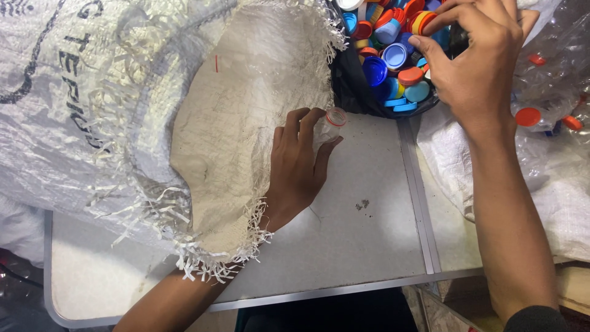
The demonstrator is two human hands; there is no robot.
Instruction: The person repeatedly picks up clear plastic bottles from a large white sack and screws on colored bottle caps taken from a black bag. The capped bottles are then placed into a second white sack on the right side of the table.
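A small clear plastic bottle [329, 126] lies on its side on the grey table, at the frayed mouth of a white woven sack, wrapped by the fingers of the left hand [297, 166]. Its open neck points up and to the right and carries a red ring; the cap is off. An orange bottle cap [423, 20] with a yellow edge is pinched on its side between the thumb and fingertips of the right hand [476, 67], just over a heap of blue, orange and red caps.
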